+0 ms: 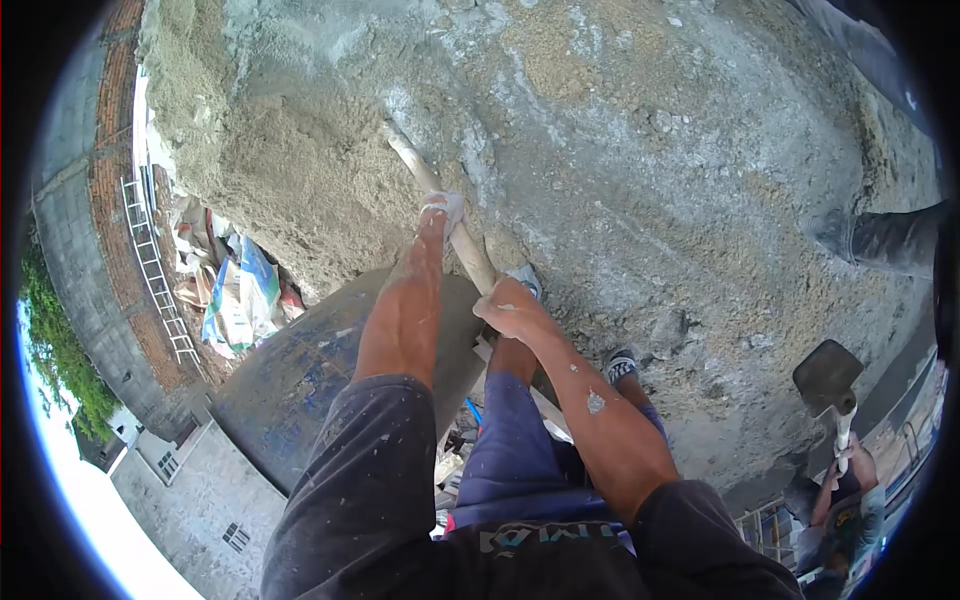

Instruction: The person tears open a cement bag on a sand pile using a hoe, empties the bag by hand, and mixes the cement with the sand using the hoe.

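My left hand (446,207), pale with a dusty coating or covering, is closed around the middle of a long wooden tool handle (473,259). Nearer my body, my right hand (511,307) grips the handle's lower end. The far end of the shaft reaches into a heap of sand and grey powder (330,165), and whatever head it has is hidden there. Below my hands, my feet in dusty sandals (621,364) stand at the edge of the grey-brown mix.
A large dark, scuffed drum (310,365) lies to my left. Past it are torn sacks (240,295), a white ladder (160,270) and a brick wall (110,190). At lower right, a co-worker's hands (852,465) hold a shovel (829,380). Another person's boot (880,236) stands in the mix.
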### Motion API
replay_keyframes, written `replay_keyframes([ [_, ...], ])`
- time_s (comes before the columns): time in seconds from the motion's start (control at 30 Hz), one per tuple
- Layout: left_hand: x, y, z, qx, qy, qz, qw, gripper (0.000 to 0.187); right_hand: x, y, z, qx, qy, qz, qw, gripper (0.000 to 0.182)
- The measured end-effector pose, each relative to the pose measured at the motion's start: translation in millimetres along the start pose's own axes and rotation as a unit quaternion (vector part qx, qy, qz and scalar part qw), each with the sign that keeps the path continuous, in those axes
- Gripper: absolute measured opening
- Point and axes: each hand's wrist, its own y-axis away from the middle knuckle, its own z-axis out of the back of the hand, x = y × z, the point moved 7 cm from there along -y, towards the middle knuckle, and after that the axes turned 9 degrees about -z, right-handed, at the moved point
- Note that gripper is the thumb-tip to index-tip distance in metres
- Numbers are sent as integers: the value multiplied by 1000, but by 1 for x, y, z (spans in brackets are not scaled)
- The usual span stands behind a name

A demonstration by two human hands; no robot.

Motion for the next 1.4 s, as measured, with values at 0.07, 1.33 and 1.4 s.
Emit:
replay_keyframes([
  [0.07,-35,14,-37,15,-17,-31,999,13,-38,17,22,23,-44,-34,998,34],
  [1.33,-109,-23,296,-416,379,-149,813,30,190,-110,57,-165,-61,215,961,54],
  [1.4,-73,-60,257,-415,272,-125,859,31,173,-142,35,-140,-83,213,963,52],
])
